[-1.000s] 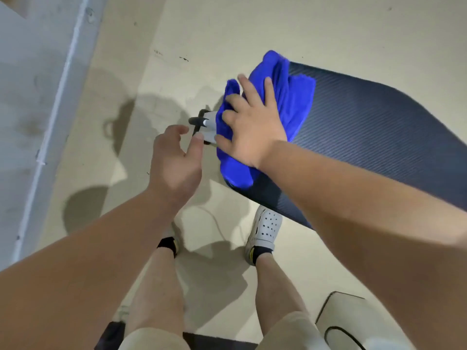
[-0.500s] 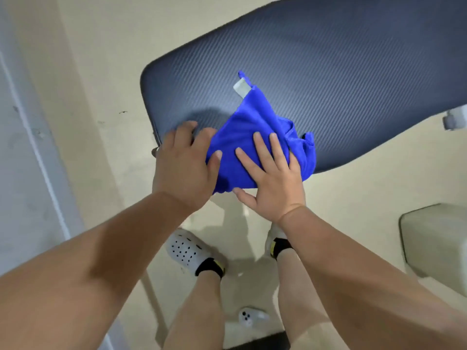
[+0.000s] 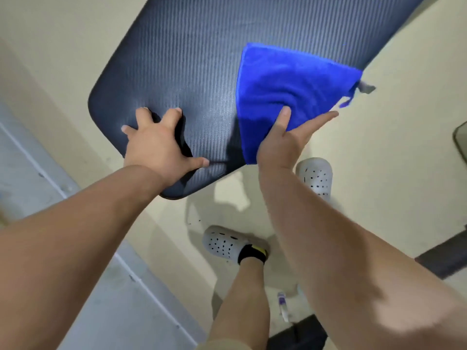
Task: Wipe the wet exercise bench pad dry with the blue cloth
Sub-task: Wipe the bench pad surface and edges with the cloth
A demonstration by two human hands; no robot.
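- head view down onto a dark ribbed bench pad [image 3: 202, 59], long axis slanting from a rounded end at lower left up and away to upper right, out of frame.
- blue cloth [image 3: 290, 82] spread flat against the bench's near long edge, partway along from the rounded end, with one corner and a small grey tag [image 3: 366, 88] hanging past that edge over the floor.
- right hand [image 3: 280, 145] pinching the cloth's near corner at the bench edge: thumb [image 3: 285, 114] on top, straight fingers [image 3: 321, 120] reaching out past the edge, seemingly beneath the fabric.
- left hand [image 3: 156, 147] holding nothing, splayed flat on the pad close to the rounded end, well apart from the cloth, bare pad between the two hands.
- right hand nearer by far, already on the cloth; left hand apparently just bracing the bench.
- likely next stroke along the long axis, either toward the rounded end and the left hand or up toward the far end, with most of the pad outside the cloth.
- wet patches too blurred to tell.
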